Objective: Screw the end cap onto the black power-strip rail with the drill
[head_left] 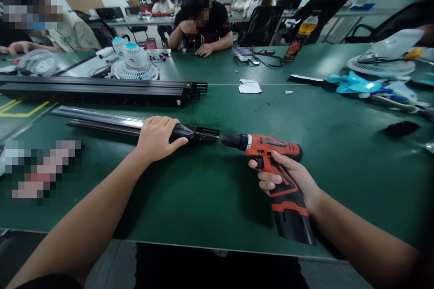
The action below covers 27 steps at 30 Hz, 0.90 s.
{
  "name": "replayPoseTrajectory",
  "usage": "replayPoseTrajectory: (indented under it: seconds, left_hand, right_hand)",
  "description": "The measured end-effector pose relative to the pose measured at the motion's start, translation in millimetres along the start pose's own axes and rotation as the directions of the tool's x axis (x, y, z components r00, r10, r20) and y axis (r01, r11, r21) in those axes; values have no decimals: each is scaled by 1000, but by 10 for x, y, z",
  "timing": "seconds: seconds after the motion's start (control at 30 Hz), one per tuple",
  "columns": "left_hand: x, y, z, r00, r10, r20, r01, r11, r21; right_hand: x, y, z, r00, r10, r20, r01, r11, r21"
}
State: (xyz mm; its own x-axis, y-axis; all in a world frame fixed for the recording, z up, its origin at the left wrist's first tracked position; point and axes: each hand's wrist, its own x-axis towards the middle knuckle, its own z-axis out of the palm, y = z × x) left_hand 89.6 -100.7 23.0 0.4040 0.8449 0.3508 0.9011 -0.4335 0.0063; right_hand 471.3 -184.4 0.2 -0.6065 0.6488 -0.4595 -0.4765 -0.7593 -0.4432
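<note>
My right hand [288, 171] is wrapped round the handle of an orange and black cordless drill [274, 144], a finger at its trigger. The drill lies level, its chuck pointing left, and the thin bit reaches the slotted black end [207, 132] of a long dark profile [101, 116]. Whether the bit touches a screw there is too small to tell. My left hand [160, 137] lies over the profile near that end, fingers wrapped across its top and thumb along the near side, pressing it to the green table [190, 207].
Behind lie more long black profiles [101, 92]. White fan parts [135, 61] stand at the back left; blue fan blades [359, 82] lie at the right. Paper scraps [250, 86] and a bottle [301, 36] are farther back. A person [203, 13] works across the table.
</note>
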Motion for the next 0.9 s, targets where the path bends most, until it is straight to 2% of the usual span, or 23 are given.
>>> replayPoseTrajectory:
  seconds: [0.47, 0.9]
  left_hand:
    - [3, 4, 9, 999, 12, -30, -12, 1000, 2]
    - [10, 18, 22, 999, 22, -29, -21, 999, 39]
  right_hand:
    - [71, 16, -97, 996, -37, 83, 33, 998, 49]
    - [78, 49, -6, 992, -124, -16, 124, 992, 36]
